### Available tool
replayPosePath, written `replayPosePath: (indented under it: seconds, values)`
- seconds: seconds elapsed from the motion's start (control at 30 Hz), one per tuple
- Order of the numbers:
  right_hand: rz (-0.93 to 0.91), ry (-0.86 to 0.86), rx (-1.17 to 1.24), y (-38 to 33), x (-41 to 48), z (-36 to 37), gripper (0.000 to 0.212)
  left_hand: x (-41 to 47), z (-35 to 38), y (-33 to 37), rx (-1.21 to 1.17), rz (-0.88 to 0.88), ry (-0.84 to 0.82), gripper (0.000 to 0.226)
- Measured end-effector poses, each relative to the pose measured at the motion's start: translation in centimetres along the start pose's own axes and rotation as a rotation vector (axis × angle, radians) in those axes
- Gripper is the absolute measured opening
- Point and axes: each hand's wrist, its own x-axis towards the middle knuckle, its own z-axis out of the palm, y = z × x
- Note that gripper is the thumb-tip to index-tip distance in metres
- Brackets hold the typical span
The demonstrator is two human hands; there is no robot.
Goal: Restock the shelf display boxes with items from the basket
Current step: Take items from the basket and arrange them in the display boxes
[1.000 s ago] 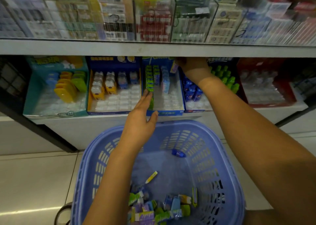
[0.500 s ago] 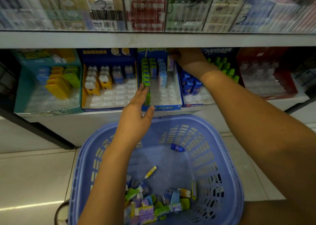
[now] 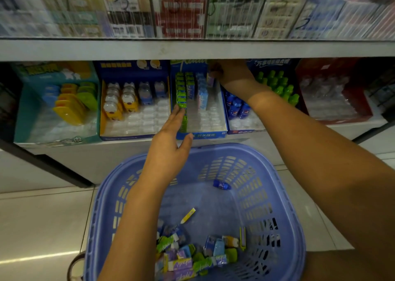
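Note:
The blue basket (image 3: 284,195) sits below the shelf, with several small eraser packs (image 3: 192,257) heaped at its near end. The middle blue display box (image 3: 205,134) holds a green row (image 3: 181,92), a dark blue row and a light blue row. My left hand (image 3: 168,150) reaches over the basket rim, its straight fingers touching the front of the green row. At the back of the same box, under the upper shelf, my right hand (image 3: 230,73) pinches a small purple pack (image 3: 210,80); its fingertips are partly in shadow.
A teal box (image 3: 27,114) and a blue box with bear-shaped items (image 3: 128,135) stand to the left. To the right are a box of blue and green bottle shapes (image 3: 237,105) and a red box (image 3: 342,118). The upper shelf edge (image 3: 192,49) hangs low over the boxes.
My left hand has slid forward until its fingertips touch the green row. My right hand stays at the back of the box with the purple pack.

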Motion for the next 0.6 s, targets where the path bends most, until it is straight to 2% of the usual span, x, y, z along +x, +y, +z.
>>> replayPosePath:
  seconds: [0.13,0.4,0.47,0.53,0.6]
  values:
    - [0.025,-0.046,-0.009,-0.2,0.2,0.0,0.029,0.0,0.0,-0.1,0.008,-0.005,-0.004,0.061]
    - [0.138,-0.081,-0.173,-1.4,1.1,0.3,0.031,0.3,-0.1,-0.4,-0.007,-0.012,-0.030,0.059]
    - [0.134,-0.105,-0.184,-2.0,0.6,-0.3,0.037,0.0,-0.3,0.1,0.022,0.025,0.039,0.054]
    - [0.105,-0.074,-0.170,-2.7,-0.6,-1.0,0.045,-0.6,-0.5,0.9,-0.001,0.108,0.211,0.037]
    - [0.112,-0.058,-0.117,-3.2,-3.2,-1.3,0.045,-1.2,-0.4,1.2,-0.088,0.152,0.269,0.021]
